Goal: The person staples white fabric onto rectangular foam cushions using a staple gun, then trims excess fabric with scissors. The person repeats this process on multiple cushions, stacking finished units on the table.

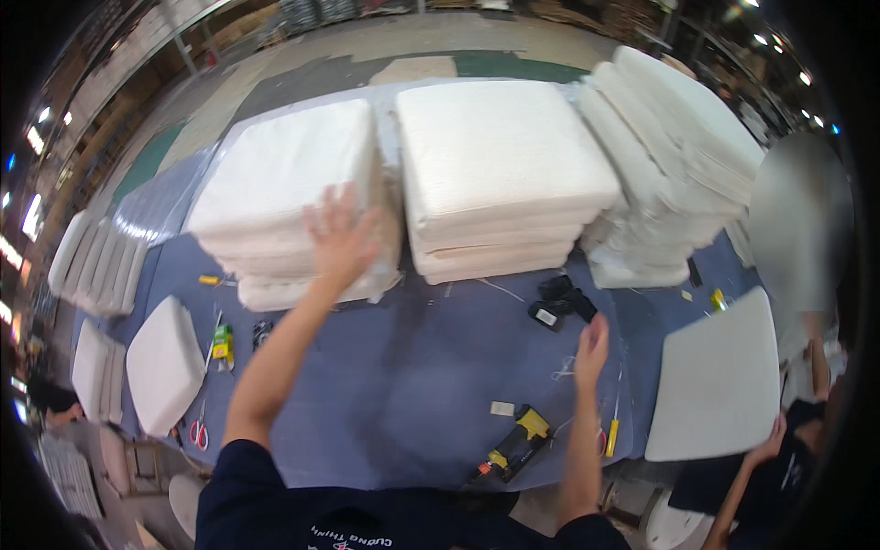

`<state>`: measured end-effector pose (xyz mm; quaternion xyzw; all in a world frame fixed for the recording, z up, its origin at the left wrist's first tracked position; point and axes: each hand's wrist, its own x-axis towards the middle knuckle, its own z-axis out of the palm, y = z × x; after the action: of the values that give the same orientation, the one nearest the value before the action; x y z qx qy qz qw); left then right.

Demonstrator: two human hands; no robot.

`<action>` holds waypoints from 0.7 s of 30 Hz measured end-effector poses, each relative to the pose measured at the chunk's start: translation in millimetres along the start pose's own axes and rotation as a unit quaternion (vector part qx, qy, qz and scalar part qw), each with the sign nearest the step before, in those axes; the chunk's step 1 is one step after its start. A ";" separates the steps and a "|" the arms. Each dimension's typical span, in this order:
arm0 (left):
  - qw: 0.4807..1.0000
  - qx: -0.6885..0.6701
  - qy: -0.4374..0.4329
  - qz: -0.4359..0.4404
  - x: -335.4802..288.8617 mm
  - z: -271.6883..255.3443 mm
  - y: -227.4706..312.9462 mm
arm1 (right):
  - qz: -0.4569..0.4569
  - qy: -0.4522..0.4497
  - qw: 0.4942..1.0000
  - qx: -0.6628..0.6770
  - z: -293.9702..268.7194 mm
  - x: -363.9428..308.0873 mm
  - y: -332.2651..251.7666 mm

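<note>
My left hand [343, 236] is raised with fingers spread, in front of the left stack of white cushions [284, 156]; whether it touches the stack I cannot tell. It holds nothing. My right hand [593, 341] is seen nearly edge-on, fingers extended, with nothing visible in it. Just beyond its fingertips lie some black items [559, 301], one bearing a white label. A middle stack of white cushions [504, 151] stands between my hands, farther back. Nearer me, a yellow and black hand tool [516, 446] rests on the blue-grey table [394, 367], beside a small pale card [501, 409].
Another cushion stack [660, 156] rises at the back right. A co-worker's hand [768, 446] touches a white cushion [717, 385] on the right. Red-handled scissors [199, 434], a yellow-green packet [223, 344] and a single cushion [165, 371] are at left. A yellow-handled tool [612, 438] lies right.
</note>
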<state>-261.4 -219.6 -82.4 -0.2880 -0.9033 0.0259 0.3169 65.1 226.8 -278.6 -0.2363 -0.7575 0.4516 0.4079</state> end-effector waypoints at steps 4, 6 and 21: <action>0.992 0.010 0.019 0.125 -4.6 23.2 -97.4 | 0.162 0.105 0.981 -0.015 -77.1 -193.3 8.5; 0.996 0.022 -0.044 0.072 -3.2 24.7 -105.7 | 0.219 0.178 0.959 0.004 -129.7 -254.2 -15.1; 0.992 0.104 0.035 0.070 47.9 -160.1 -112.8 | 0.418 0.437 0.735 -0.308 -341.0 -566.3 -12.7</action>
<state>-254.6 -309.6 97.9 -0.3167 -0.8619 0.1318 0.3736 663.4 -23.1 -408.2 -0.8128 -0.4188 0.1659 0.3692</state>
